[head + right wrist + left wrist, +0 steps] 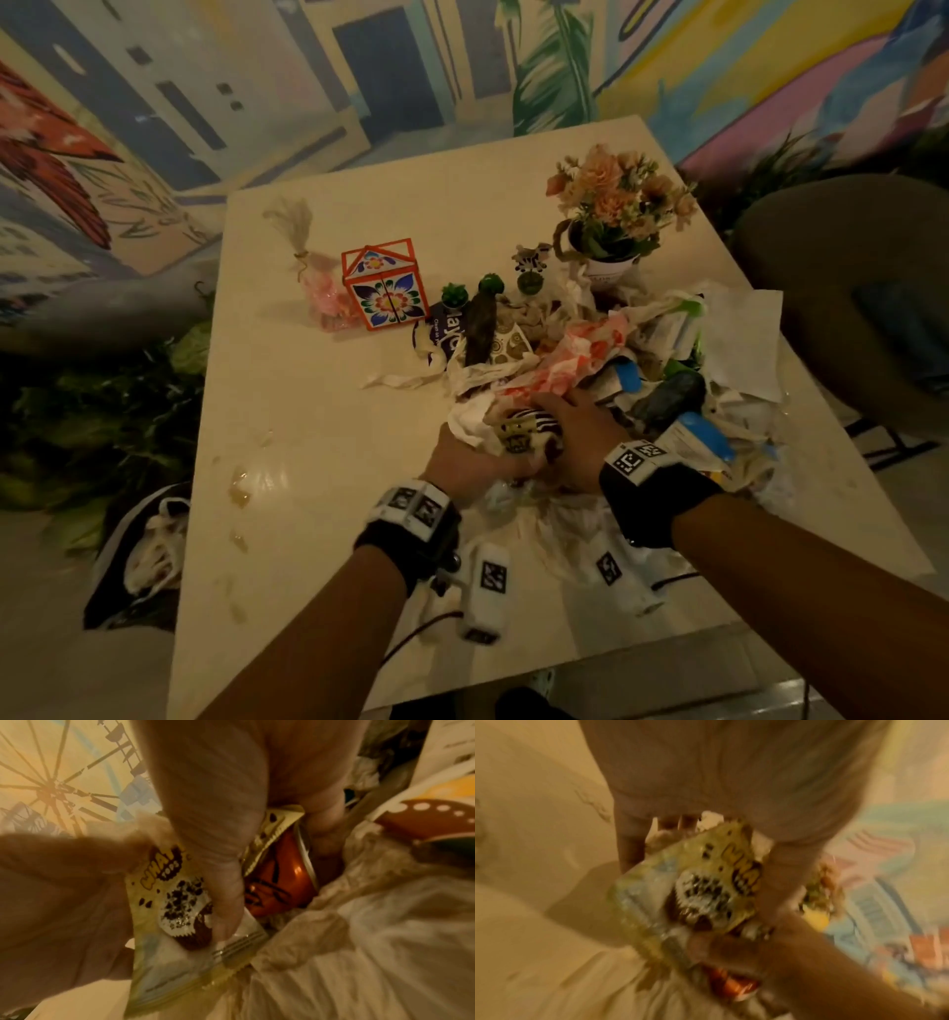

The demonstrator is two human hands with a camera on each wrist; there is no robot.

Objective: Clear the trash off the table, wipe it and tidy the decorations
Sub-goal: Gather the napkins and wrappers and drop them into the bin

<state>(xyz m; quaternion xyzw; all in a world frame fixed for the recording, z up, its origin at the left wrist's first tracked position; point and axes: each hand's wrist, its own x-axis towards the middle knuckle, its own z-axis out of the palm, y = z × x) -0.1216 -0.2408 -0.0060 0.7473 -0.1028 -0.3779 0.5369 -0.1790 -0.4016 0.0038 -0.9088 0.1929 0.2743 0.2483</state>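
At the near edge of the trash pile on the table [318,462], left hand [464,465] and right hand [575,437] both clutch a light, crinkly, slippery cupcake wrapper [518,431], probably best bunched with surrounding napkins.

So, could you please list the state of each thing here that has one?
left hand: grips the yellow cupcake snack wrapper
right hand: grips the same wrapper
yellow cupcake snack wrapper: crumpled, held between both hands
orange floral paper box: closed, upright
white pot of peach flowers: upright
beige table: smeared, littered
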